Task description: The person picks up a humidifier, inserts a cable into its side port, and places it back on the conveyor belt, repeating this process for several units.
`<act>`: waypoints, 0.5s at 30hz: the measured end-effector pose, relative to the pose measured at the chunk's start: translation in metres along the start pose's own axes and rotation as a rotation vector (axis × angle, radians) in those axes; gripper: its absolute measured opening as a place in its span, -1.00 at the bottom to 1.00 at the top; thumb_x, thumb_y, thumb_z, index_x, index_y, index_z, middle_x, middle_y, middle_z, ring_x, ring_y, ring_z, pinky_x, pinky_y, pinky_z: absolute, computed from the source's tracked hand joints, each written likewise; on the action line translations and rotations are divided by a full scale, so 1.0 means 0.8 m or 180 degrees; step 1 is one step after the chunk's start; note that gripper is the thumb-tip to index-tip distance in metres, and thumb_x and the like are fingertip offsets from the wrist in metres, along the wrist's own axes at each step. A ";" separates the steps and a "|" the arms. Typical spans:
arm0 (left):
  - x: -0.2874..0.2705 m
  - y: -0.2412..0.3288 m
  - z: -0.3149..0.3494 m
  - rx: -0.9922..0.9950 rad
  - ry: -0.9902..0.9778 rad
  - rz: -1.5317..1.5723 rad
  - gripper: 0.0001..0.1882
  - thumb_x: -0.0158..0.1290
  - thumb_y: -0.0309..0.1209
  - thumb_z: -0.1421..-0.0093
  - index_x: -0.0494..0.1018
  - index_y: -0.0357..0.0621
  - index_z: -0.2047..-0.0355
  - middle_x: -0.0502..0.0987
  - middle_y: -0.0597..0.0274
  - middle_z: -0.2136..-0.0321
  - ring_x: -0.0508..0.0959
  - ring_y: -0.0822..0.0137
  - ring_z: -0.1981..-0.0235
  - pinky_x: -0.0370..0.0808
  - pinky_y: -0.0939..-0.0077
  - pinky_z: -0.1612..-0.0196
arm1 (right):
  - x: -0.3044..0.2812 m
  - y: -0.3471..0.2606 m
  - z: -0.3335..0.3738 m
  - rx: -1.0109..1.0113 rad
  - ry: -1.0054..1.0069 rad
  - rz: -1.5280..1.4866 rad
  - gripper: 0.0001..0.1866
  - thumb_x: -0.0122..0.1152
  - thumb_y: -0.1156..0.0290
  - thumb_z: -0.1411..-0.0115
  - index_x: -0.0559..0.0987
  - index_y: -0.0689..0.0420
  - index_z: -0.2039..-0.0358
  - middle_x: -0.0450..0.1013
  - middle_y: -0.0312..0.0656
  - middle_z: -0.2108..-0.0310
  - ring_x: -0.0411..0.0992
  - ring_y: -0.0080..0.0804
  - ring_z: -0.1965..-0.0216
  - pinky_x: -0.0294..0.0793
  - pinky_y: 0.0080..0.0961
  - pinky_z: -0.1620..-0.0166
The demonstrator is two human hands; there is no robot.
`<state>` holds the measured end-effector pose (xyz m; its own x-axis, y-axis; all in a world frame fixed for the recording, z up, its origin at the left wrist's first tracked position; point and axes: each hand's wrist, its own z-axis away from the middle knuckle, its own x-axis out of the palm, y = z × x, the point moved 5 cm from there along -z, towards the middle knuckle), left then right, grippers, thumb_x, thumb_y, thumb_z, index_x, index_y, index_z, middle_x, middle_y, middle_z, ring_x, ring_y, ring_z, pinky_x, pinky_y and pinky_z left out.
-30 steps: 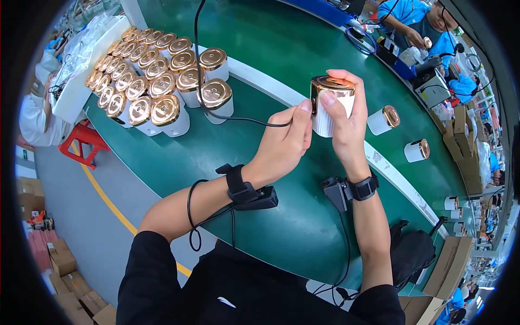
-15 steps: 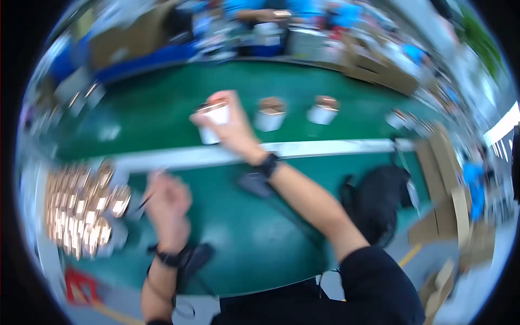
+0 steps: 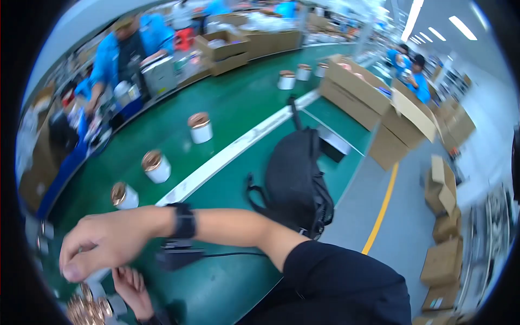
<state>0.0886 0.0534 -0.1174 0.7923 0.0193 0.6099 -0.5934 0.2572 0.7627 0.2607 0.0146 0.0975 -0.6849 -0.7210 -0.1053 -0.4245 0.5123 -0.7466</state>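
Observation:
My right hand [image 3: 111,238] reaches left across the green surface, fingers bent and thumb apart, with nothing visible in its grasp. Beneath it, at the lower left, is a cluster of copper-topped white cylinders [image 3: 89,309]. My left hand [image 3: 131,287] lies beside that cluster, partly hidden by the right one; its fingers are curled, and what they hold, if anything, does not show. Beyond the right hand, three more stand spaced in a row on the green belt: a near cylinder [image 3: 124,196], a middle cylinder [image 3: 156,166] and a farther cylinder [image 3: 200,128].
A black bag [image 3: 298,179] lies on the green worktop, near a dark corded device [image 3: 179,255]. A pale strip [image 3: 233,147] divides worktop from belt. Open cardboard boxes [image 3: 352,97] stand at the far end. A co-worker in blue [image 3: 130,49] sits across the belt.
The view has swung to the right. My right hand has let go of a copper-topped cylinder, which stands in the row, and has come back toward the cluster beside my left hand.

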 end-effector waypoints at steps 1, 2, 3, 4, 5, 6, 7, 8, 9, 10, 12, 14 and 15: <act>-0.018 0.019 0.008 -0.0013 0.0349 -0.0201 -0.68 -0.25 -0.18 -0.40 0.24 0.01 0.49 0.13 0.38 0.74 0.07 0.50 0.84 0.00 0.63 0.82 | 0.025 -0.029 0.004 0.0260 -0.0234 -0.1108 -0.66 0.03 0.23 -0.31 0.51 0.27 0.12 0.54 -0.14 0.25 0.50 -0.41 0.20 0.46 -0.46 0.15; -0.014 0.019 0.000 -0.0779 0.1266 0.0064 -0.63 -0.26 -0.13 -0.40 0.25 0.01 0.53 0.11 0.40 0.75 0.06 0.51 0.82 0.00 0.60 0.79 | 0.039 -0.031 0.004 -0.0733 -0.0073 -0.1004 -0.71 0.01 0.29 -0.31 0.50 0.24 0.12 0.52 -0.16 0.34 0.51 -0.49 0.25 0.48 -0.46 0.17; -0.033 0.018 -0.006 -0.0663 0.1503 0.0144 -0.63 -0.26 -0.13 -0.40 0.25 0.01 0.53 0.11 0.40 0.75 0.06 0.51 0.82 0.00 0.60 0.79 | 0.051 -0.008 -0.012 -0.0733 -0.0205 -0.1245 -0.71 0.01 0.29 -0.31 0.50 0.24 0.12 0.52 -0.16 0.34 0.51 -0.49 0.25 0.48 -0.46 0.17; -0.029 -0.004 -0.025 -0.0366 0.0118 -0.0038 -0.57 -0.27 -0.10 -0.39 0.18 0.01 0.60 0.09 0.42 0.76 0.07 0.51 0.79 -0.02 0.59 0.75 | 0.064 0.020 -0.012 -0.0612 -0.0094 -0.1308 -0.71 0.00 0.29 -0.31 0.50 0.24 0.13 0.52 -0.15 0.35 0.50 -0.48 0.25 0.48 -0.46 0.18; -0.050 -0.002 -0.025 -0.0423 -0.0370 -0.0205 -0.56 -0.27 -0.11 -0.39 0.13 0.02 0.62 0.07 0.42 0.76 0.07 0.51 0.78 -0.01 0.60 0.74 | 0.089 0.057 -0.015 -0.0580 -0.0096 -0.1551 -0.71 0.00 0.28 -0.30 0.49 0.24 0.14 0.52 -0.15 0.36 0.50 -0.47 0.26 0.48 -0.46 0.18; -0.072 -0.001 -0.025 -0.0208 -0.0040 -0.0242 -0.57 -0.25 -0.10 -0.39 0.14 0.01 0.60 0.07 0.41 0.77 0.05 0.51 0.79 -0.02 0.59 0.74 | 0.115 0.091 -0.016 -0.0548 -0.0088 -0.1789 -0.71 0.00 0.28 -0.30 0.49 0.25 0.14 0.52 -0.14 0.36 0.50 -0.46 0.27 0.48 -0.45 0.19; -0.049 -0.004 -0.037 -0.0275 -0.0160 -0.0214 -0.58 -0.25 -0.10 -0.39 0.15 0.00 0.60 0.07 0.41 0.76 0.06 0.51 0.79 -0.02 0.59 0.73 | 0.124 0.098 -0.015 -0.0496 0.0068 -0.1754 -0.71 0.00 0.28 -0.30 0.49 0.25 0.15 0.51 -0.13 0.37 0.50 -0.44 0.28 0.48 -0.45 0.20; -0.053 0.001 -0.039 -0.0299 -0.0179 -0.0197 -0.58 -0.24 -0.09 -0.38 0.15 0.00 0.59 0.07 0.41 0.76 0.06 0.51 0.79 -0.02 0.58 0.73 | 0.129 0.116 -0.027 -0.0454 0.0178 -0.1820 -0.71 0.00 0.28 -0.30 0.49 0.25 0.16 0.51 -0.13 0.37 0.49 -0.43 0.28 0.49 -0.45 0.21; -0.067 0.003 -0.030 -0.0342 -0.0029 -0.0242 -0.58 -0.24 -0.09 -0.38 0.15 0.00 0.59 0.07 0.41 0.76 0.06 0.51 0.79 -0.02 0.58 0.73 | 0.133 0.114 -0.015 -0.0408 0.0299 -0.1865 -0.71 0.00 0.28 -0.29 0.49 0.26 0.17 0.51 -0.12 0.38 0.49 -0.42 0.29 0.49 -0.44 0.21; -0.067 0.011 -0.035 -0.0275 -0.0043 -0.0302 -0.59 -0.25 -0.11 -0.39 0.17 -0.01 0.58 0.08 0.40 0.76 0.07 0.50 0.79 -0.01 0.59 0.73 | 0.125 0.123 -0.019 -0.0415 0.0337 -0.1807 -0.71 0.00 0.27 -0.29 0.49 0.26 0.18 0.51 -0.12 0.39 0.49 -0.41 0.30 0.49 -0.44 0.22; -0.071 0.005 -0.048 -0.0235 -0.0085 -0.0337 -0.60 -0.27 -0.13 -0.39 0.20 -0.03 0.57 0.10 0.39 0.75 0.08 0.49 0.79 0.01 0.60 0.72 | 0.132 0.145 -0.006 -0.0315 0.0472 -0.1662 -0.70 -0.01 0.27 -0.29 0.49 0.27 0.20 0.50 -0.11 0.40 0.49 -0.39 0.31 0.49 -0.43 0.24; -0.074 0.006 -0.061 -0.0221 -0.0072 -0.0315 -0.60 -0.27 -0.13 -0.39 0.19 -0.03 0.57 0.10 0.39 0.75 0.08 0.49 0.79 0.01 0.61 0.72 | 0.127 0.146 0.002 -0.0219 0.0627 -0.1457 -0.70 -0.01 0.27 -0.28 0.49 0.28 0.21 0.50 -0.10 0.41 0.48 -0.36 0.32 0.49 -0.43 0.25; -0.077 0.007 -0.068 -0.0201 -0.0062 -0.0282 -0.60 -0.27 -0.13 -0.39 0.19 -0.03 0.57 0.10 0.39 0.75 0.08 0.49 0.79 0.01 0.61 0.72 | 0.108 0.147 0.015 -0.0166 0.0697 -0.1358 -0.70 -0.01 0.26 -0.28 0.49 0.28 0.22 0.50 -0.09 0.42 0.48 -0.35 0.33 0.49 -0.42 0.26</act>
<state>0.0447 0.1058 -0.1624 0.8380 -0.0248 0.5452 -0.5105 0.3176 0.7991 0.1589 0.0069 -0.0076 -0.5494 -0.7596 0.3481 -0.7200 0.2190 -0.6585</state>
